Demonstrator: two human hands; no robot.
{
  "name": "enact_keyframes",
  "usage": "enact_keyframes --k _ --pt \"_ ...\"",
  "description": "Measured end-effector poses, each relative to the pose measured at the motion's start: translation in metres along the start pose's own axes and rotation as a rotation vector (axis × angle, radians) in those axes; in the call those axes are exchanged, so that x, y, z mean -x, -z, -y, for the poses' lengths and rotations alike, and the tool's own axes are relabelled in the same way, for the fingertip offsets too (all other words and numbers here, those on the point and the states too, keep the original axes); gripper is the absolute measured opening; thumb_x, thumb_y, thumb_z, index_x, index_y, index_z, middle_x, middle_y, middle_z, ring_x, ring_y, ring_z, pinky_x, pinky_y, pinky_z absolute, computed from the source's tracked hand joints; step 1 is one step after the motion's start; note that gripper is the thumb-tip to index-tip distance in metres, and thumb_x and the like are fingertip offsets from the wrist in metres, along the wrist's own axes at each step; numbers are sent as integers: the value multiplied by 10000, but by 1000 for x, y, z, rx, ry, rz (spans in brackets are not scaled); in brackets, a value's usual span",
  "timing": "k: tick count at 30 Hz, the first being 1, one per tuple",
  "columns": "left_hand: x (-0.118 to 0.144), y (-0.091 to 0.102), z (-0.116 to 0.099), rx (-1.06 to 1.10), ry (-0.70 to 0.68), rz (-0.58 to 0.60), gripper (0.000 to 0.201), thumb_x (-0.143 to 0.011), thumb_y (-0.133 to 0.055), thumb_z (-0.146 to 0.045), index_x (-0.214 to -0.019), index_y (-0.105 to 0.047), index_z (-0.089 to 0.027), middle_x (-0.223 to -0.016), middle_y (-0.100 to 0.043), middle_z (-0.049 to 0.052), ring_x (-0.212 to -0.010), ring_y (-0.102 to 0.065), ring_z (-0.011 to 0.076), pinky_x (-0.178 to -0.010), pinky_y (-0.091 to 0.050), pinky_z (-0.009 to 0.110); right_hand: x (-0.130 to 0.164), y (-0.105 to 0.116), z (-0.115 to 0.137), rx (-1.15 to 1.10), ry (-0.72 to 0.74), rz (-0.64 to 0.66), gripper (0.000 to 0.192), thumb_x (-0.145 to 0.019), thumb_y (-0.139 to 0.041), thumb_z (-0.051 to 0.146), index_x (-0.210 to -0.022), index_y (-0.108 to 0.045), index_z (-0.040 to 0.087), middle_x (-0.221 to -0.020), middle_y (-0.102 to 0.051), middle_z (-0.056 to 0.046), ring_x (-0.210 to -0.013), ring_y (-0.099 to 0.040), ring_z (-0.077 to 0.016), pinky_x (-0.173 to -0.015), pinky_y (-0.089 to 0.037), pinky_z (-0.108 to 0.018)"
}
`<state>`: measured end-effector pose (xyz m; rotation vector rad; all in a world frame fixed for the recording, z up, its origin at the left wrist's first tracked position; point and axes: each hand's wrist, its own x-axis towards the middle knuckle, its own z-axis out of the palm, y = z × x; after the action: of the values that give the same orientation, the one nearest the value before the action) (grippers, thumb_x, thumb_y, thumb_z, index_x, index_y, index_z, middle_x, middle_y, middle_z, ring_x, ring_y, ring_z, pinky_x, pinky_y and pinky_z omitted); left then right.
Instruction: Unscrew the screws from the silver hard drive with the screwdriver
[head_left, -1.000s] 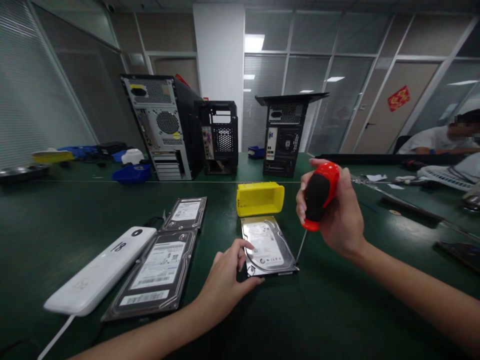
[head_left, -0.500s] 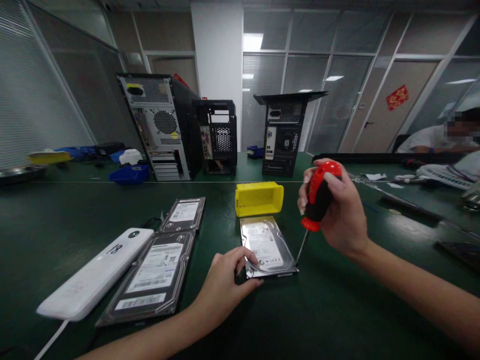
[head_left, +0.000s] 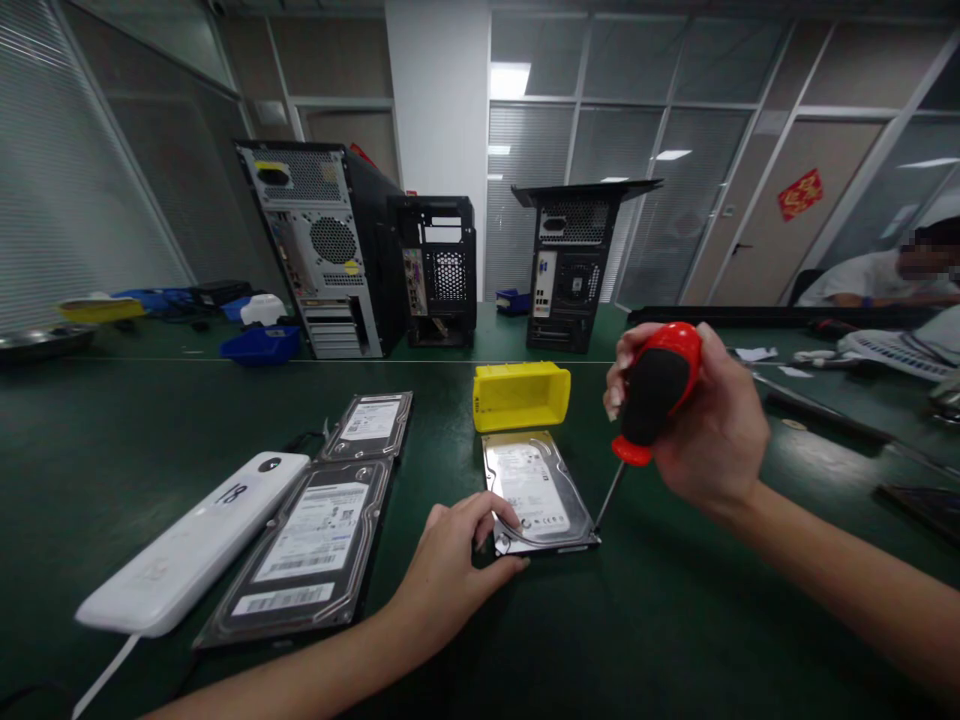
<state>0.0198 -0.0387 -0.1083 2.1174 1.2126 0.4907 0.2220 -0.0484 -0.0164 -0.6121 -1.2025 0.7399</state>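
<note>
A hard drive (head_left: 531,490) lies label side up on the green table. My left hand (head_left: 465,545) grips its near left edge, fingertips on top and thumb along the near side. My right hand (head_left: 697,430) is wrapped round the red and black handle of a screwdriver (head_left: 660,385). The screwdriver leans to the right, its tip at the drive's near right corner. A screw under the tip is too small to make out. Right behind the drive, a yellow bin (head_left: 521,395) lies on its side, with its opening towards me.
To the left lie two more hard drives (head_left: 307,545) and a white power strip (head_left: 195,545) marked 18. Computer cases (head_left: 330,250) stand at the back, near a blue bin (head_left: 260,344). Metal strips (head_left: 825,415) lie at right. Another person (head_left: 862,280) sits at far right.
My right hand has turned the screwdriver handle, so more of its black grip faces me, and has shifted slightly right. My left hand and the drive keep their places.
</note>
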Motion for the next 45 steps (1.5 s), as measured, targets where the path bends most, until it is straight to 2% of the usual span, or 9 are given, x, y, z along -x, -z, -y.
enact_keyframes --k 3,8,12,17,24,29,34,41,45 --pt "1 0 -1 -4 3 0 215 -746 -673 -274 -944 -603 -226 -732 -494 -31 -760 -454 194 -665 -287 260 0 -1 -2 -4 10 7 240 -847 -452 478 -938 -535 273 -737 -498 8 -520 -479 -118 -447 -388 -262" --pt "1 -1 0 -5 3 2 225 -744 -676 -288 -948 -601 -230 -738 -499 -30 -767 -456 197 -667 -294 260 -1 -4 -2 71 -21 -31 221 -762 -646 349 -817 -461 241 -684 -488 40 -461 -452 -83 -396 -353 -213" --pt "0 -1 1 -1 -6 0 221 -749 -674 -287 -949 -600 -231 -737 -498 -32 -770 -462 198 -673 -297 262 -1 -4 0 -8 -58 -21 183 -806 -570 391 -874 -547 222 -797 -519 7 -536 -500 -92 -441 -418 -230" --pt "1 0 0 4 -4 1 217 -746 -678 -274 -943 -599 -230 -728 -489 -35 -762 -462 197 -671 -296 263 0 -4 -1 -64 -84 21 350 -898 -377 460 -994 -599 208 -805 -509 -15 -546 -502 -101 -454 -438 -250" --pt "2 1 -2 -2 6 6 221 -745 -678 -283 -946 -601 -232 -733 -498 -33 -767 -461 199 -672 -297 262 -1 -4 -2 34 -91 4 201 -791 -625 357 -834 -493 213 -726 -493 28 -469 -457 -63 -371 -371 -184" --pt "1 0 1 -5 -9 -4 223 -745 -677 -293 -946 -600 -235 -731 -497 -34 -757 -459 194 -671 -299 258 0 -5 -2 -53 -88 6 209 -830 -552 398 -943 -548 222 -846 -519 3 -571 -514 -85 -425 -437 -202" --pt "2 0 1 0 -12 -2 226 -748 -669 -305 -953 -599 -238 -742 -503 -32 -762 -458 193 -671 -302 258 1 -6 -1 -100 -139 21 307 -865 -453 466 -1026 -560 229 -804 -526 -4 -570 -510 -102 -431 -438 -222" --pt "1 -1 1 3 -14 -9 214 -743 -675 -286 -938 -603 -237 -744 -510 -32 -763 -461 192 -669 -292 257 1 -7 0 52 -146 13 250 -772 -630 394 -804 -458 215 -565 -448 59 -388 -393 -65 -330 -302 -182" --pt "1 -1 1 2 -12 -2 214 -751 -671 -292 -945 -601 -233 -744 -506 -30 -768 -464 195 -670 -294 258 2 -7 -2 -22 -102 7 225 -830 -545 415 -942 -515 221 -771 -525 18 -495 -487 -76 -373 -377 -199"
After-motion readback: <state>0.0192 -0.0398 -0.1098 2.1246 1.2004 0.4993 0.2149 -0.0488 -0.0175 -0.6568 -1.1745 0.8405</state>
